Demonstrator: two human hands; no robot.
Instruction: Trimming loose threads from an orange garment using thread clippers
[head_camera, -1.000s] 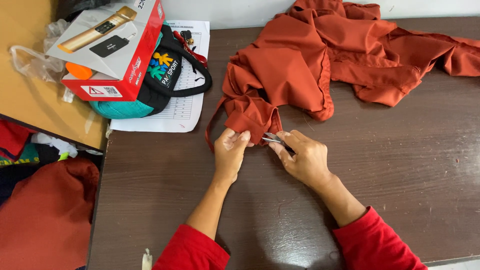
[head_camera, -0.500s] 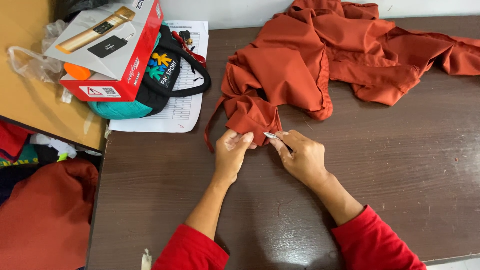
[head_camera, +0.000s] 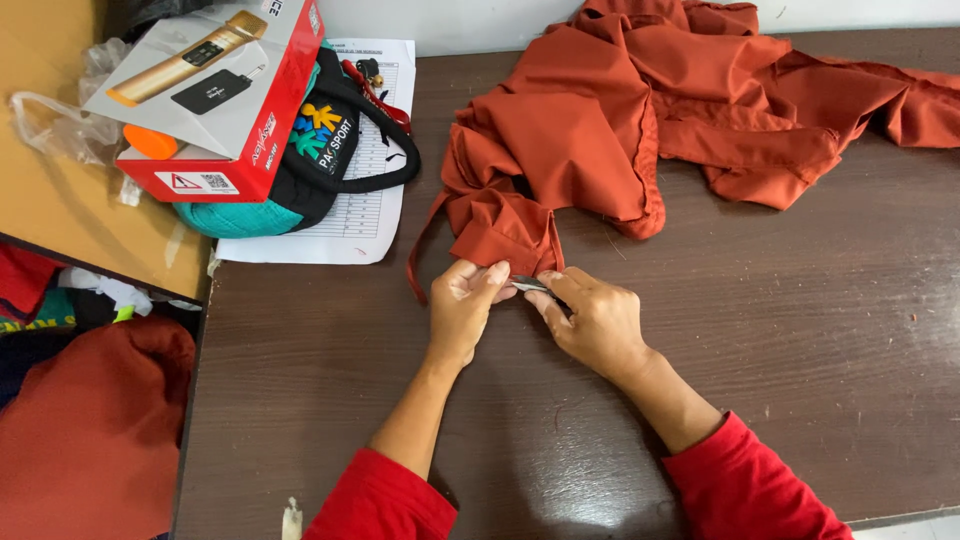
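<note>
Rust-orange cloth garment (head_camera: 640, 130): crumpled across the far half of the dark brown wooden counter (head_camera: 800, 380), near corner pulled toward the person. Left hand (head_camera: 462, 310) pinches that corner's hem; right hand (head_camera: 592, 322) is closed on a small grey metal tool (head_camera: 528, 284) set against it. Judged: trimming under way at one spot, most of the garment untouched. Red and white carton (head_camera: 215, 100), teal and black bag (head_camera: 300, 170), printed paper sheet (head_camera: 370, 215) at far left, not obstructing.

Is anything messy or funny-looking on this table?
A bit. The red and white box sits tilted atop the dark bag, and the orange garment lies crumpled across the table. Nothing looks spilled or broken.
</note>
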